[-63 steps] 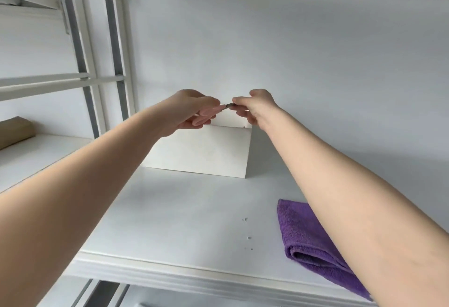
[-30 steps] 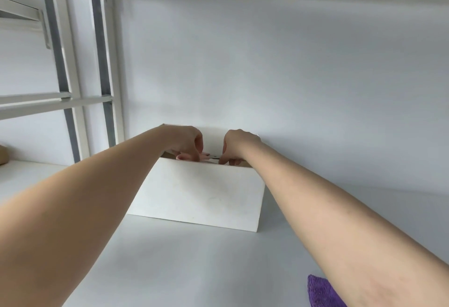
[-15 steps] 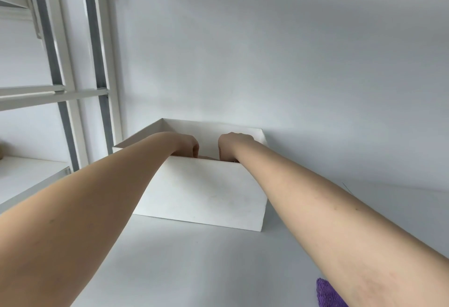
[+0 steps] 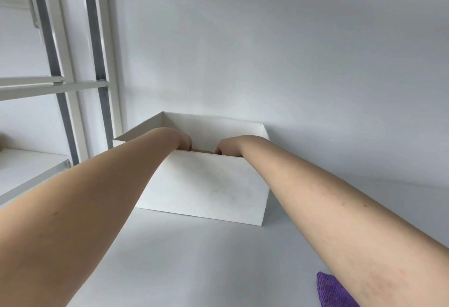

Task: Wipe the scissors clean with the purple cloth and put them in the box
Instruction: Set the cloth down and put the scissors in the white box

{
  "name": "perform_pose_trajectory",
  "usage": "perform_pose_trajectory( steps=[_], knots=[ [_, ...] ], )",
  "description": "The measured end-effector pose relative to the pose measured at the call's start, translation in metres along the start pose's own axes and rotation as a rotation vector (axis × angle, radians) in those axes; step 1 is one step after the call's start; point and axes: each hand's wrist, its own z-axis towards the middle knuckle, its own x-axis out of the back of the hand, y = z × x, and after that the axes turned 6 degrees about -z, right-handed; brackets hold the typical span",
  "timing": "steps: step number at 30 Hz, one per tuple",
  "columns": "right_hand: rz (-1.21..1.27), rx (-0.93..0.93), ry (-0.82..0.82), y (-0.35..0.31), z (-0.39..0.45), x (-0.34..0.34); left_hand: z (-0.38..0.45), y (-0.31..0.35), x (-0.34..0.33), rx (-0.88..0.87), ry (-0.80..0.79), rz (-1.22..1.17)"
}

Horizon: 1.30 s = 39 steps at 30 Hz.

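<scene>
An open white box (image 4: 206, 185) stands on the white shelf against the back wall. Both my hands reach down into it over its front wall. Of my left hand (image 4: 183, 140) and my right hand (image 4: 228, 145) only the backs and knuckles show above the rim, a small gap apart. Their fingers are hidden behind the wall. The scissors are not visible. The purple cloth (image 4: 332, 292) lies at the bottom right, partly covered by my right forearm.
The white shelf board (image 4: 194, 258) stretches in front of the box. Metal uprights (image 4: 99, 64) and a crossbar (image 4: 48, 87) stand to the left. Beyond them is a neighbouring shelf (image 4: 29, 168). The white back wall (image 4: 291, 64) rises right behind the box.
My hands, which held the scissors between them above the box, have gone down into it. The scissors have dropped out of sight and the fingers are now hidden.
</scene>
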Motion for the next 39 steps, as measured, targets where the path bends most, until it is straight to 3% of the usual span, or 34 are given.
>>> perform_pose_trajectory(
  steps=[5,12,17,24,30,33,36,39],
  knots=[
    [0.029,-0.011,0.027,0.003,-0.004,-0.001,0.000,-0.002,-0.001,0.092,0.011,-0.126],
    [0.067,-0.011,0.186,0.008,-0.022,0.004,-0.005,0.002,0.002,0.066,0.023,-0.072],
    [0.124,-0.003,0.235,0.013,-0.044,0.008,-0.025,0.012,0.003,-0.077,0.196,0.124],
    [0.151,-0.036,0.358,0.015,-0.082,0.010,-0.058,0.026,0.006,-0.219,0.399,0.042],
    [0.152,-0.075,0.534,0.019,-0.117,0.002,-0.099,0.063,-0.002,-0.318,0.601,0.012],
    [0.120,-0.088,0.739,0.025,-0.138,-0.004,-0.124,0.085,-0.014,-0.349,0.711,-0.010],
    [0.206,-0.095,0.889,0.037,-0.166,-0.012,-0.151,0.103,-0.031,-0.362,0.674,-0.052],
    [0.262,-0.171,0.801,0.053,-0.192,-0.020,-0.170,0.113,-0.050,-0.356,0.498,-0.061]
  ],
)
